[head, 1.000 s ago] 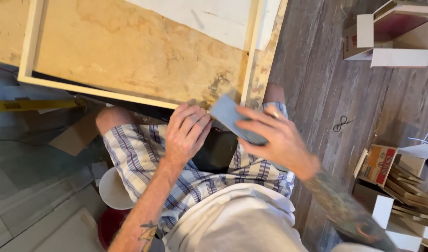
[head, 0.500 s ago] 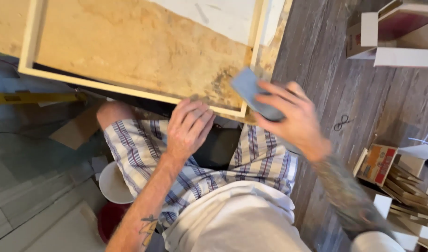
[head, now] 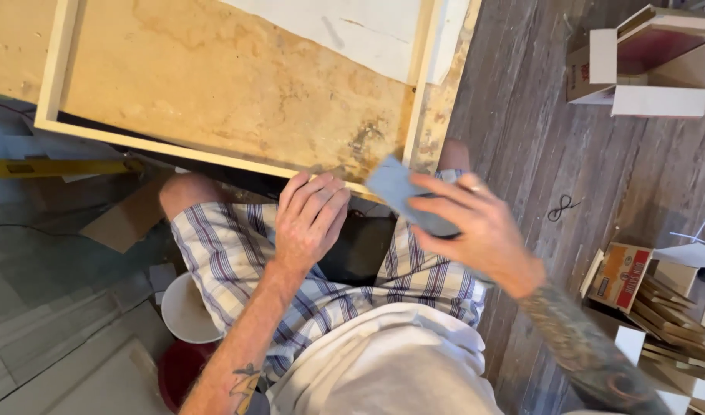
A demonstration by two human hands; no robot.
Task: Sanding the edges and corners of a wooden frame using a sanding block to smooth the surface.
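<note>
Hands at the near rail of a wooden frame (head: 237, 157), seen from above. Right hand (head: 467, 223) grips a grey block (head: 402, 196) between thumb and curled fingers; the block sits just off the frame's near right corner, above the right thigh. Left hand (head: 310, 219) lies with fingers loosely bent and together, holding nothing, fingertips touching the frame's near rail. Both hands hover over plaid shorts (head: 237, 253).

Containers: the frame encloses a tan board (head: 214, 84), stained near the corner, with a white sheet (head: 352, 31) lying across its far part. Right of the frame, well apart, an open white box (head: 652, 65) shows a red inside; what it contains cannot be told. Below it on the grey plank floor (head: 521, 115), an open carton (head: 636, 280) holds stacked thin wooden pieces. A white bucket (head: 187, 311) and a red one (head: 179, 373) stand below the frame, left of the legs; contents not visible.

Edges and room: a yellow level (head: 56, 167) lies along the frame's near left edge. A small black cord loop (head: 561, 207) lies on bare floor right of the corner.
</note>
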